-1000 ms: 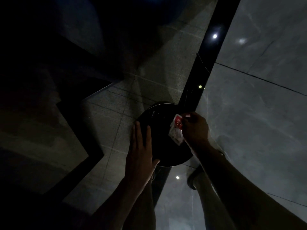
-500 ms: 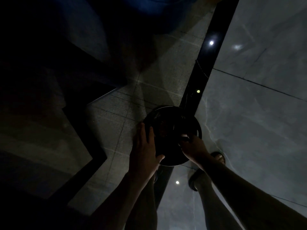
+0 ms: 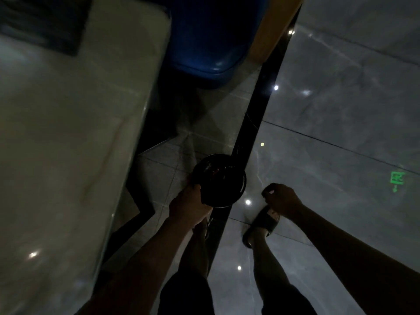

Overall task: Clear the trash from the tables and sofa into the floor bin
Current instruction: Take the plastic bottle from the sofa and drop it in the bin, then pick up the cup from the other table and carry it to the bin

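The scene is very dark. A round black floor bin [image 3: 221,172] stands on the tiled floor, lined with a dark bag; a faint reddish glint shows inside. My left hand [image 3: 188,206] grips the bin's near left rim, thumb over the edge. My right hand [image 3: 280,197] hangs to the right of the bin, apart from it, with fingers curled in and nothing visible in them.
A pale table top [image 3: 68,144] fills the left side. A blue seat [image 3: 204,42] with an orange part [image 3: 270,30] lies beyond the bin. A black floor strip [image 3: 256,110] runs diagonally past the bin. My sandalled right foot [image 3: 261,223] stands on glossy grey tiles.
My right hand held a red and white wrapper over the bin, lowered it inside, and has now drawn back to the right without it. My head has risen, so the table shows.
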A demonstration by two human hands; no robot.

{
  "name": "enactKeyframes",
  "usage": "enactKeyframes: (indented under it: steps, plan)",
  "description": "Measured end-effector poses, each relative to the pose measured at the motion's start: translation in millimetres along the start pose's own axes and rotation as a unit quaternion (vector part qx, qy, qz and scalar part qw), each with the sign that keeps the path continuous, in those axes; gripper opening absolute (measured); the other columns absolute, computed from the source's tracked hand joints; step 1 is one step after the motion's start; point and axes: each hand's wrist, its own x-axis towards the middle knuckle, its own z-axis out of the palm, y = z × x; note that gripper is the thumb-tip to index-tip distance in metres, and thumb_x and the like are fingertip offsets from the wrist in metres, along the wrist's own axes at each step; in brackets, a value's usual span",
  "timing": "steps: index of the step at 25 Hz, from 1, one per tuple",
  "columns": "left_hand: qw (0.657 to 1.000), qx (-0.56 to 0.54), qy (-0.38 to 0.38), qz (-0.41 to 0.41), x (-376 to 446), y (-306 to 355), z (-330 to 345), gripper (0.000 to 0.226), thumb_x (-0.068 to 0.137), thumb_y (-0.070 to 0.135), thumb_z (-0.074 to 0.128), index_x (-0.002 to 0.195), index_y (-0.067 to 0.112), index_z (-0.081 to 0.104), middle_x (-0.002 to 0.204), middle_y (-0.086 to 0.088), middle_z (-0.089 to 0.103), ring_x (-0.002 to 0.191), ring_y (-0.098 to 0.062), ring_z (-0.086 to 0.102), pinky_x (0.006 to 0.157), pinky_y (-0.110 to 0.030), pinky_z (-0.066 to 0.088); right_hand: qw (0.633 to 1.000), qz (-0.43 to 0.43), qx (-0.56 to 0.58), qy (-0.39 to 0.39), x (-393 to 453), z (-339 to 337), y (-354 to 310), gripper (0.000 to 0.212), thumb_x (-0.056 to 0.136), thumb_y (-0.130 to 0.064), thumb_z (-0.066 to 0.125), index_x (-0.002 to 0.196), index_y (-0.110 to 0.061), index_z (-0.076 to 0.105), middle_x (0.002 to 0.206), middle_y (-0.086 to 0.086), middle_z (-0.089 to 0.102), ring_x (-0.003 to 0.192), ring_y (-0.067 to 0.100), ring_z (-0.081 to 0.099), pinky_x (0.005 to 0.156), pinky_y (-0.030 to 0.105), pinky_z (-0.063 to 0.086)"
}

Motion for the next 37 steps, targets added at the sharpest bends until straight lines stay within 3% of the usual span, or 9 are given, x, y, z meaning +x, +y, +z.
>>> enactKeyframes:
  steps: [3,8,12,16,19,22,26,32,37]
  plan:
    - [0.998,-0.04,-0.04,-0.005,-54,1,-25,0.061,0.08,0.043,0.072,0.13,0.016,0.053,0.128,-0.008,0.061,0.116,-0.026,0.059,0.088,-0.032,0.047,0.996,-0.039,0.074,0.018,-63,-23,-28,0.029,0.096,-0.026,0.054,0.114,-0.008,0.068,0.116,0.017,0.069,0.107,0.034,0.065,0.097,0.045,0.051]
    - [0.997,-0.032,-0.064,0.014,-120,20,-65,0.062,0.086,0.041,0.067,0.138,0.013,0.048,0.14,-0.011,0.054,0.128,-0.026,0.051,0.102,-0.031,0.04,0.975,-0.077,0.204,0.044,-168,-45,-47,0.023,0.095,-0.026,0.055,0.102,-0.01,0.069,0.099,0.015,0.073,0.089,0.028,0.069,0.084,0.039,0.055]
    - [0.995,-0.075,-0.05,0.034,-166,54,-89,0.051,0.089,0.035,0.068,0.13,0.009,0.055,0.134,-0.012,0.058,0.121,-0.025,0.056,0.09,-0.024,0.041,0.971,-0.085,0.21,0.08,-244,-66,-18,0.023,0.095,-0.03,0.056,0.105,-0.015,0.07,0.099,0.008,0.074,0.092,0.023,0.07,0.09,0.04,0.055]
    - [0.995,-0.079,-0.027,0.048,-208,92,-74,0.045,0.09,0.033,0.066,0.128,0.011,0.056,0.127,-0.008,0.061,0.11,-0.018,0.057,0.082,-0.02,0.037,0.978,-0.113,0.143,0.103,-288,-87,31,0.024,0.096,-0.029,0.053,0.108,-0.017,0.069,0.103,0.007,0.074,0.095,0.022,0.068,0.081,0.027,0.049]
    - [0.996,-0.08,-0.019,0.038,-233,129,-42,0.034,0.089,0.035,0.065,0.115,0.013,0.061,0.118,-0.006,0.067,0.102,-0.015,0.06,0.082,-0.022,0.044,0.984,-0.127,0.077,0.102,-296,-107,75,0.024,0.095,-0.032,0.052,0.111,-0.019,0.066,0.106,0.007,0.073,0.095,0.022,0.068,0.078,0.026,0.049]
    - [0.993,-0.117,-0.013,0.011,-250,172,-19,0.044,0.088,0.034,0.066,0.125,0.013,0.056,0.108,-0.006,0.069,0.102,-0.021,0.065,0.088,-0.026,0.049,0.988,-0.12,0.047,0.085,-295,-128,119,0.029,0.095,-0.037,0.051,0.115,-0.019,0.063,0.109,0.008,0.072,0.097,0.023,0.068,0.081,0.029,0.052]
    - [0.992,-0.128,0.013,0.012,-259,214,-14,0.05,0.089,0.03,0.068,0.132,0.012,0.052,0.115,-0.009,0.07,0.11,-0.023,0.064,0.097,-0.031,0.049,0.99,-0.108,0.044,0.085,-289,-160,149,0.036,0.094,-0.043,0.05,0.118,-0.02,0.061,0.109,0.01,0.071,0.096,0.024,0.067,0.082,0.03,0.053]
    - [0.989,-0.148,0.009,0.001,-239,245,-29,0.035,0.09,0.034,0.065,0.119,0.014,0.062,0.117,-0.006,0.069,0.111,-0.02,0.063,0.096,-0.027,0.047,0.986,-0.137,0.007,0.094,-253,-216,142,0.035,0.095,-0.044,0.05,0.117,-0.02,0.063,0.101,0.006,0.072,0.089,0.019,0.066,0.075,0.026,0.05]
    - [0.984,-0.178,-0.014,-0.018,-187,258,-59,0.032,0.094,0.032,0.061,0.117,0.01,0.061,0.126,-0.009,0.063,0.12,-0.024,0.056,0.099,-0.026,0.042,0.98,-0.169,-0.067,0.087,-205,-272,90,0.029,0.094,-0.041,0.051,0.11,-0.021,0.065,0.095,0.005,0.073,0.083,0.018,0.066,0.068,0.024,0.046]
